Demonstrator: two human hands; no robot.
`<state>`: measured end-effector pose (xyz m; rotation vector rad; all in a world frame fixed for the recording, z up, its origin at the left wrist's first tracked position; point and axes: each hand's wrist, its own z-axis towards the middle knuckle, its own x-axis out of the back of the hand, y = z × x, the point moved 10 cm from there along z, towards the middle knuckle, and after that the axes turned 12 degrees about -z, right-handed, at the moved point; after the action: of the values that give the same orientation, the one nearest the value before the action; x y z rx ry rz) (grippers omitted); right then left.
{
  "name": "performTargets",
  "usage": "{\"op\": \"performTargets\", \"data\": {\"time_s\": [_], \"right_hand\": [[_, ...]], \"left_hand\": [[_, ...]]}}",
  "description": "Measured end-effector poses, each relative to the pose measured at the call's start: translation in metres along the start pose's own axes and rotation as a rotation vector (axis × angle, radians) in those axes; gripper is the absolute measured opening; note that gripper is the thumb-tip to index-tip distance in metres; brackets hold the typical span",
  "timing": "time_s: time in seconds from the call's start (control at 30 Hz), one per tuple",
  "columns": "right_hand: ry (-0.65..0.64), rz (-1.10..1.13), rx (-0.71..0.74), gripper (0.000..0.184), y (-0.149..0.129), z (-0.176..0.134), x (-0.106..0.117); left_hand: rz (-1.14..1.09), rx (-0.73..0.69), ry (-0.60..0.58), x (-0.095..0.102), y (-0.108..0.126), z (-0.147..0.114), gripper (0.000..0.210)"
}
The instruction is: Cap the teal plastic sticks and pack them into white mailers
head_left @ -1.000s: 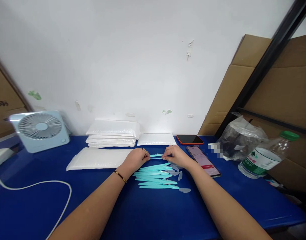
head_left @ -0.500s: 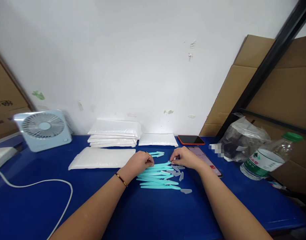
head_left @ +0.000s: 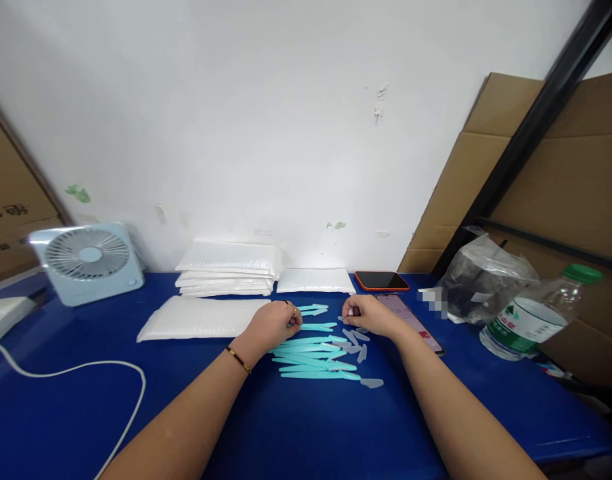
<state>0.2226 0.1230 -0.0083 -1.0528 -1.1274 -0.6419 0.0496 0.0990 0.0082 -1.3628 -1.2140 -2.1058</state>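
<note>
My left hand [head_left: 273,325] has its fingers closed on a teal eyebrow razor [head_left: 319,327], whose blade end sticks out to the right. Beyond it lie more teal razors [head_left: 313,311], partly behind the fingers. Nearer to me, several teal eyebrow razors [head_left: 311,367] lie side by side in a loose row, blade ends to the right. My right hand [head_left: 369,315] is closed in a pinch, with a small clear blade cover [head_left: 341,318] showing at its fingertips. Below it, several translucent blade covers [head_left: 355,339] are scattered, and one cover [head_left: 371,383] lies nearest me.
White padded mailers are stacked [head_left: 226,267] at the back, with one mailer [head_left: 201,319] in front and another [head_left: 315,281] beside. An orange-edged phone [head_left: 382,281], a lit phone [head_left: 411,323], a bottle [head_left: 531,319] and a plastic bag [head_left: 481,277] stand right; a fan [head_left: 89,263] left.
My hands have drawn apart: the left shifts slightly left with the razor, and its blade end now lies away from my right fingers. The right hand has moved slightly right.
</note>
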Motion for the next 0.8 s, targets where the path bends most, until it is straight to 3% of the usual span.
{"op": "performTargets", "data": {"time_s": [0.17, 0.37, 0.8], "right_hand": [[-0.003, -0.006, -0.005, 0.011, -0.001, -0.001, 0.001], [-0.001, 0.036, 0.004, 0.011, -0.002, 0.0, 0.001], [0.05, 0.092, 0.106, 0.015, -0.029, 0.011, -0.008]], "left_hand": [[-0.042, -0.015, -0.012, -0.001, 0.006, -0.002, 0.011], [-0.094, 0.063, 0.098, 0.008, -0.01, 0.001, 0.015], [-0.04, 0.057, 0.07, -0.001, -0.012, 0.008, 0.017]]}}
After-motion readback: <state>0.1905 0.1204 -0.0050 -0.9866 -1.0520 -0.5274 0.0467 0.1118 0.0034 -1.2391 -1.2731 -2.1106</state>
